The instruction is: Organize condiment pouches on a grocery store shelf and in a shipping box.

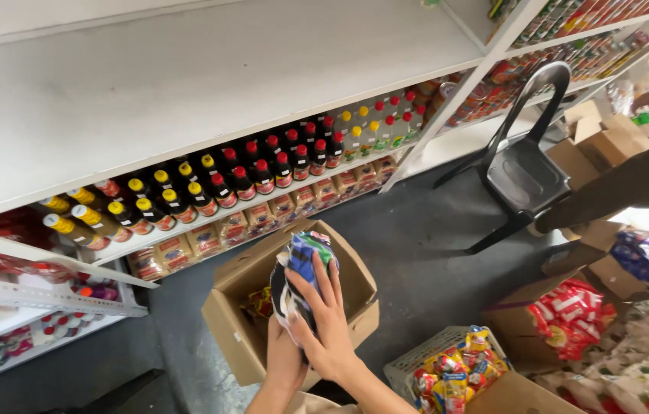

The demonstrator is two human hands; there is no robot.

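Both forearms are rising from the bottom edge of the view, meeting over an open cardboard box (240, 330) that is sitting on the dark floor (416, 245) in front of the shelving. The right hand (328, 326) is lying on top, palm down, its fingers (324, 280) spreading long and flat across a stack of blue, white and green packets (301, 264) and pressing it in a firm grip. The left hand (284, 360) is coming in underneath and from the near side, cupping the lower part of the same stack; its fingers are mostly hidden behind the packets and the right wrist, so how far they are curling is hard to tell, though the hand is plainly bearing on the bundle. The packets are hovering just above the box opening, at its near right side. Inside the box, only a glimpse of yellow and red wrapping is showing. Behind, a white shelf (186, 84) is carrying rows of dark bottles (248, 180) with red and yellow caps. A basket of yellow packets (455, 376) is standing to the right, partly cut off by the frame.
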